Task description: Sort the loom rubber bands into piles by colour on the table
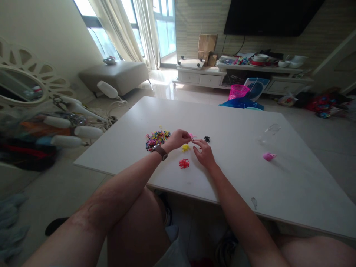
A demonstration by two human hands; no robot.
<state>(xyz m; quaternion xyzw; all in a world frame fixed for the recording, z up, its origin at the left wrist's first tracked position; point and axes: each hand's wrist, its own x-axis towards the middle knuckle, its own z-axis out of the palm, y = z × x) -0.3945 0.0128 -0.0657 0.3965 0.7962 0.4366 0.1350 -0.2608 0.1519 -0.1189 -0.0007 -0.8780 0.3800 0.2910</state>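
Note:
My left hand [180,139], with a watch on its wrist, is closed in a pinch over the white table [233,170]. A tiny dark piece seems to be at its fingertips, too small to name. My right hand [205,152] has its fingers stretched out and its thumb apart, the index fingertip meeting the left fingertips. Beside the left wrist lies a mixed heap of small colourful pieces [155,139]. Small single-colour piles surround the hands: yellow pieces [185,148], red pieces [184,163], black pieces [207,139] and pink pieces [191,136], the last partly hidden.
On the table's right side are a pink object [269,156], a clear container [271,132] and a small clear item [254,203] near the front edge. A pink basket [238,92] stands beyond the far edge. White padded arms of a stand [89,132] reach toward the left edge.

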